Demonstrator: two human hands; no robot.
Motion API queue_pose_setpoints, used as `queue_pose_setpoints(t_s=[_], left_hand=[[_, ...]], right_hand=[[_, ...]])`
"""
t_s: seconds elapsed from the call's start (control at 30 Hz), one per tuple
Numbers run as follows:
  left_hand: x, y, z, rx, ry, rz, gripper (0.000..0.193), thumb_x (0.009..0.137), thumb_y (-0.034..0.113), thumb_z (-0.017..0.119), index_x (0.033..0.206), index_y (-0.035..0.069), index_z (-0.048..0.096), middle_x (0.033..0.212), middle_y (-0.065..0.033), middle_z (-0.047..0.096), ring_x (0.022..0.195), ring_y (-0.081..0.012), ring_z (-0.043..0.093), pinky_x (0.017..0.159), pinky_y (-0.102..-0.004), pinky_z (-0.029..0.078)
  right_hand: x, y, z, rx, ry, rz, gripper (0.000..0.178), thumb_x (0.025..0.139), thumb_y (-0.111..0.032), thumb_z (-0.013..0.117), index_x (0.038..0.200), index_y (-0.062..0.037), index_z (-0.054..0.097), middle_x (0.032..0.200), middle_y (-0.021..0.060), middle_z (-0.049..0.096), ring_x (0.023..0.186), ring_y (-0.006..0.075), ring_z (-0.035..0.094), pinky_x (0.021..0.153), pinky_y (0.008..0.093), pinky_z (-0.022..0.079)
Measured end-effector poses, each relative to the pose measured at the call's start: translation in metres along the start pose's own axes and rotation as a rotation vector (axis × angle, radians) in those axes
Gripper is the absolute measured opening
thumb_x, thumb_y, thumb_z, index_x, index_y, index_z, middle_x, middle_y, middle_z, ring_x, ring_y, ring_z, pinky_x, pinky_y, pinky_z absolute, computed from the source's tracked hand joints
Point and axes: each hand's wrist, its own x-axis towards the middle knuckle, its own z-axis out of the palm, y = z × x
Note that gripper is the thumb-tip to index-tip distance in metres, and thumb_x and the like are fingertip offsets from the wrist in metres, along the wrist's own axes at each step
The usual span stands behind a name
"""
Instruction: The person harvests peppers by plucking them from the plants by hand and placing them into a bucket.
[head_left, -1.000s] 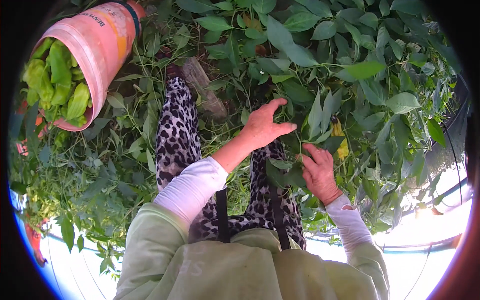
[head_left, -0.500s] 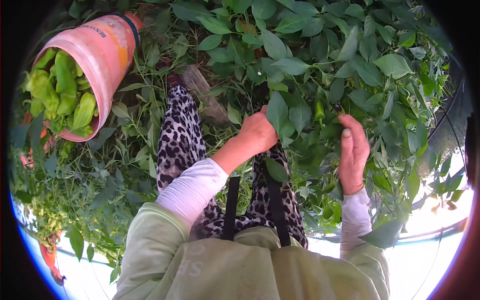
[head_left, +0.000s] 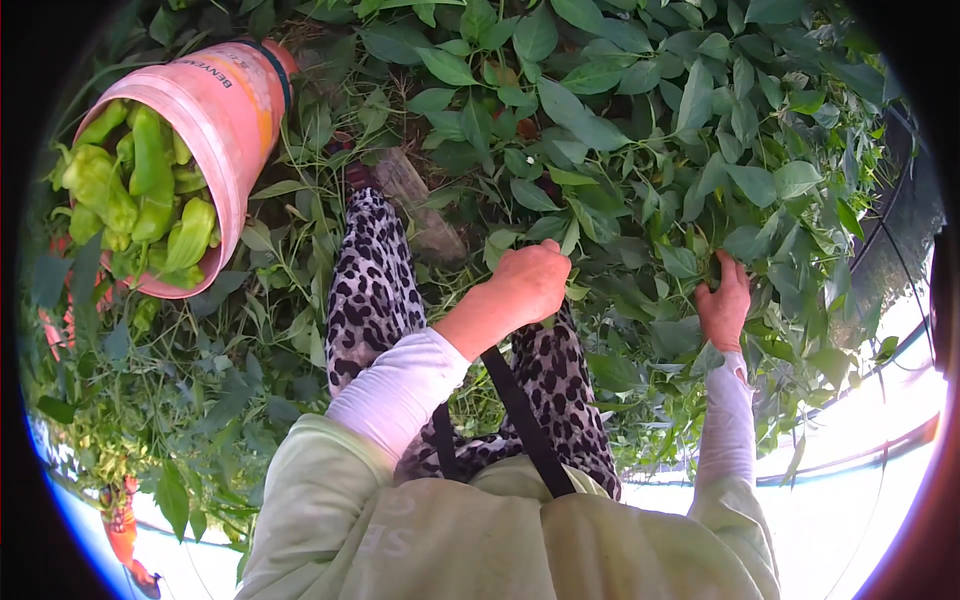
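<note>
My left hand is closed in front of the pepper plants, its fingertips against the leaves. Whatever it may hold is hidden. To its right, my right hand reaches in among the leaves, thumb apart from the fingers. Leaves cover part of those fingers, and I see nothing in that hand. A pink bucket lies tilted on its side at the upper left, its mouth facing down and left. Several light green peppers fill it.
My legs in leopard-print trousers stand among the plants. Beside my foot lies a weathered piece of wood. Dark netting rises at the right edge. Another person in orange shows at the lower left.
My right hand has moved slightly right and down, its thumb now spread from the fingers. My left hand has shifted slightly right. A green pepper hanging between them is no longer visible.
</note>
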Motion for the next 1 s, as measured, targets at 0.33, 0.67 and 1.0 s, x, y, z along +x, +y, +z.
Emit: queue_pose_setpoints(t_s=[0.33, 0.67, 1.0], left_hand=[[-0.001, -0.001, -0.006, -0.034, 0.073, -0.004, 0.024, 0.082, 0.013, 0.055, 0.101, 0.0, 0.061, 0.109, -0.0172, 0.054, 0.097, -0.0347, 0.06, 0.085, -0.0441, 0.05], [0.005, -0.003, -0.003, -0.048, 0.115, -0.002, 0.023, 0.081, 0.013, 0.056, 0.099, -0.001, 0.061, 0.107, -0.0187, 0.054, 0.095, -0.0365, 0.059, 0.084, -0.0447, 0.05], [0.008, -0.007, 0.002, -0.064, 0.201, 0.053, 0.019, 0.078, 0.012, 0.057, 0.09, -0.002, 0.06, 0.096, -0.0195, 0.057, 0.089, -0.0386, 0.059, 0.079, -0.0462, 0.049]], right_hand=[[-0.013, -0.013, 0.005, 0.06, -0.004, -0.101, 0.059, 0.06, -0.001, 0.064, 0.117, -0.0103, 0.055, 0.111, 0.012, 0.055, 0.107, 0.0324, 0.051, 0.086, 0.0431, 0.046], [-0.028, -0.03, -0.016, 1.149, -0.178, 0.306, 0.063, 0.07, 0.006, 0.057, 0.132, -0.0002, 0.047, 0.122, 0.0093, 0.054, 0.108, 0.017, 0.056, 0.09, 0.0295, 0.047], [-0.049, -0.057, -0.05, 1.094, -0.335, 0.246, 0.069, 0.062, 0.007, 0.042, 0.13, 0.0017, 0.05, 0.117, 0.0093, 0.056, 0.113, 0.0186, 0.053, 0.101, 0.0286, 0.037]])
